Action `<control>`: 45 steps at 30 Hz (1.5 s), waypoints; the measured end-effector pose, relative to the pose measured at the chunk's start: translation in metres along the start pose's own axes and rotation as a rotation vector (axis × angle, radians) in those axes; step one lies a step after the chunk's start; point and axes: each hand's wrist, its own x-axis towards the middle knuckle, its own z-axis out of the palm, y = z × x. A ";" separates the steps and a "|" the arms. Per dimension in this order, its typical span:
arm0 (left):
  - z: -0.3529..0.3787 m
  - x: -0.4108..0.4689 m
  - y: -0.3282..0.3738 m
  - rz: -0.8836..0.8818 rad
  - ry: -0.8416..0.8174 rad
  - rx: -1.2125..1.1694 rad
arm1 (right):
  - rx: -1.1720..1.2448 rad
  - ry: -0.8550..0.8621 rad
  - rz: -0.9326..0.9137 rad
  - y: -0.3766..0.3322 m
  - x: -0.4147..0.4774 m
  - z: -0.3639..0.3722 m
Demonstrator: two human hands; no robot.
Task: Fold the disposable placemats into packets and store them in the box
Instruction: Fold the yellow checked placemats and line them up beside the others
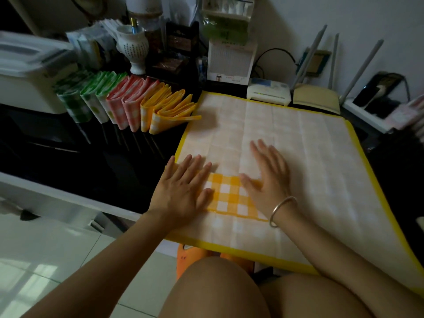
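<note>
A row of folded gingham packets in green, pink and yellow (128, 106) stands on the dark desk (110, 161), none visibly boxed (the white lidded container (29, 72) at far left may be the box, I cannot tell). The large yellow-bordered disposable placemat (298, 157) lies spread pale side up, only its first checked flap (227, 196) turned over. The left hand (181, 191) and right hand (266, 177) lie flat, fingers straight, apart, pressing the flap's two ends.

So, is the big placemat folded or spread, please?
Mostly spread: placemat lies flat, one checked flap folded over between left hand and right hand.
</note>
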 end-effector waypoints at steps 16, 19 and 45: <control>-0.008 0.005 0.005 -0.050 -0.062 -0.003 | -0.062 -0.089 0.512 0.007 -0.017 -0.024; -0.013 0.006 0.020 -0.094 -0.025 -0.132 | -0.003 -0.042 0.494 0.024 -0.011 -0.031; -0.002 0.007 0.057 -0.010 -0.070 -0.123 | 0.028 -0.239 0.307 0.036 0.033 -0.081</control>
